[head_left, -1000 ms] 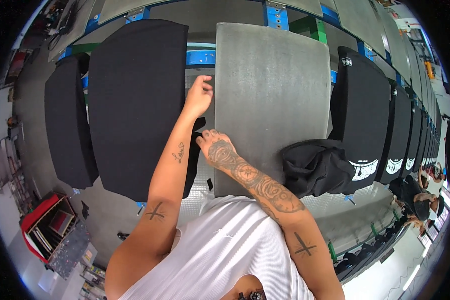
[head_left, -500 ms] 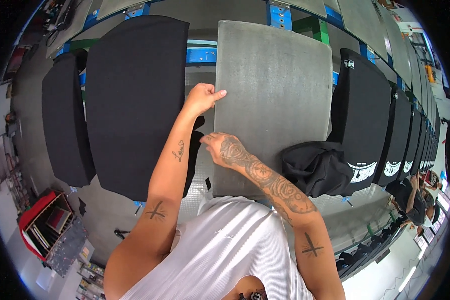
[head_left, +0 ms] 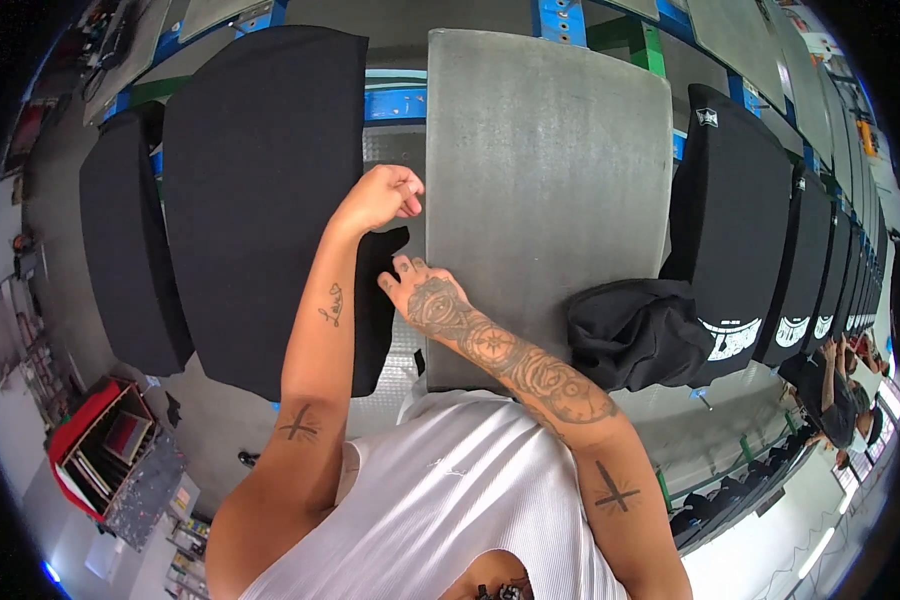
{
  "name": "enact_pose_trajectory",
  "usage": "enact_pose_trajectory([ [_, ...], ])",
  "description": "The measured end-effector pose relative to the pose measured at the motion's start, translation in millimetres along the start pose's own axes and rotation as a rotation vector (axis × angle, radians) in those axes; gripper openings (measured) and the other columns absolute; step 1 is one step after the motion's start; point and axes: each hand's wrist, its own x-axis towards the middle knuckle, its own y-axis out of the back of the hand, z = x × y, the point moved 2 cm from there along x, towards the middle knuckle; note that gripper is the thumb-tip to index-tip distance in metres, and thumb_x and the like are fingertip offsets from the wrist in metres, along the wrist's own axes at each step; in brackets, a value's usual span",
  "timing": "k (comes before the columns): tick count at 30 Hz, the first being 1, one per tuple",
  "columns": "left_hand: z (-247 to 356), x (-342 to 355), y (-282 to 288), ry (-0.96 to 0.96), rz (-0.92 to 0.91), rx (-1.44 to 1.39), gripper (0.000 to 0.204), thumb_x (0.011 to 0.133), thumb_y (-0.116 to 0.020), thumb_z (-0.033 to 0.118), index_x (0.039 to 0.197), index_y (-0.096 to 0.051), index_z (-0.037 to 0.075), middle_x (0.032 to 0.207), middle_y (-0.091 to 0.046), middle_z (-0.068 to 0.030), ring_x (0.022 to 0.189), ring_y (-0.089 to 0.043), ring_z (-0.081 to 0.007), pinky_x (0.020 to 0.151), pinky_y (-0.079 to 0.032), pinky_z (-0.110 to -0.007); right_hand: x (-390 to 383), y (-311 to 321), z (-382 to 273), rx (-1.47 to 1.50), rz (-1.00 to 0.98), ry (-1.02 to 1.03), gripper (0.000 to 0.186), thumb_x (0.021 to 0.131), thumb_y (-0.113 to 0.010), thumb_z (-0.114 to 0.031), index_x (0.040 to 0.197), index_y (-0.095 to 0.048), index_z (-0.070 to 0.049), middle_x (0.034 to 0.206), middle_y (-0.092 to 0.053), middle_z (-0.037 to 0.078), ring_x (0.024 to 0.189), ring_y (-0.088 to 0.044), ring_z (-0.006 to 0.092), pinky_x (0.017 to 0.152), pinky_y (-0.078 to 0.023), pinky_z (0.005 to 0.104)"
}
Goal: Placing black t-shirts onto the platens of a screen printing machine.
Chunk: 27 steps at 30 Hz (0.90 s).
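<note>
My left hand [head_left: 381, 196] hovers over the gap between a shirt-covered board and a bare one, its fingers loosely bent and apart, with nothing seen in them. Below it my right hand [head_left: 425, 290] reaches across the left edge of the bare grey printing board [head_left: 550, 170]. Its fingers are spread beside the hanging sleeve edge [head_left: 373, 325] of a black T-shirt; whether they touch the cloth I cannot tell. That black T-shirt [head_left: 260, 190] lies smooth over the board to the left. A crumpled black garment [head_left: 632, 330] rests on the bare board's lower right corner.
More boards wearing black shirts [head_left: 735, 230] with white prints curve away to the right. A further covered board [head_left: 120, 240] stands at far left. Blue metal arms [head_left: 562, 20] hold the boards. A red-edged box [head_left: 110, 450] is at lower left. Another person [head_left: 830, 400] stands at far right.
Both hands have moved slightly left, away from the bare board's edge. The left hand's thumb no longer sticks out to the right, and its fingers now hang downward. The view has shifted slightly.
</note>
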Motion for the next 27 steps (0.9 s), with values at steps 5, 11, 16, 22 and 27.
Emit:
enact_pose_trajectory([
  [5, 3.3, -3.9, -8.4, 0.026, 0.162, 0.07, 0.032, 0.097, -0.046, 0.022, 0.084, -0.06, -0.004, 0.066, -0.061, -0.0083, 0.058, -0.06, -0.0145, 0.057, -0.05, -0.028, -0.6, -23.5, 4.1, -0.152, -0.003, 0.004, 0.016, 0.079, -0.057, -0.013, 0.093, -0.061, -0.007, 0.089, -0.058, 0.007, 0.085, -0.06, 0.0204, 0.065, -0.054, 0.0302],
  [11, -13.6, -1.0, -12.0, -0.036, 0.398, 0.265, 0.039, 0.097, -0.046, 0.032, 0.078, -0.054, -0.001, 0.064, -0.056, -0.0088, 0.051, -0.056, -0.0155, 0.05, -0.047, -0.029, -6.8, -26.2, -1.5, -0.215, 0.034, 0.049, 0.012, 0.079, -0.056, -0.013, 0.086, -0.062, -0.006, 0.088, -0.062, 0.008, 0.083, -0.062, 0.0207, 0.065, -0.053, 0.0318],
  [16, -21.1, -8.3, -29.1, -0.167, 0.354, -0.281, 0.015, 0.092, -0.054, 0.017, 0.091, -0.056, 0.003, 0.08, -0.06, -0.0086, 0.065, -0.059, -0.0141, 0.06, -0.05, -0.028, -8.4, -32.4, 4.0, -0.166, 0.027, 0.03, 0.008, 0.076, -0.058, -0.013, 0.08, -0.062, -0.008, 0.074, -0.062, 0.007, 0.079, -0.061, 0.0205, 0.064, -0.05, 0.0333],
  [22, -11.5, -6.0, -27.6, -0.06, 0.286, -0.291, 0.024, 0.085, -0.068, 0.024, 0.082, -0.057, 0.003, 0.07, -0.058, -0.0038, 0.059, -0.056, -0.0103, 0.052, -0.048, -0.025, -11.8, -34.2, 2.0, -0.253, 0.203, 0.059, 0.008, 0.076, -0.06, -0.017, 0.076, -0.061, -0.009, 0.056, -0.058, 0.005, 0.075, -0.059, 0.021, 0.066, -0.048, 0.0323],
  [27, -13.7, 1.6, -26.4, -0.087, 0.252, -0.076, 0.039, 0.083, -0.071, 0.033, 0.067, -0.055, 0.002, 0.06, -0.056, -0.0028, 0.054, -0.055, -0.0092, 0.048, -0.047, -0.024, -9.0, -29.0, -1.2, -0.174, -0.003, 0.014, 0.014, 0.082, -0.06, -0.022, 0.085, -0.063, -0.008, 0.059, -0.058, 0.006, 0.083, -0.059, 0.0216, 0.067, -0.048, 0.0326],
])
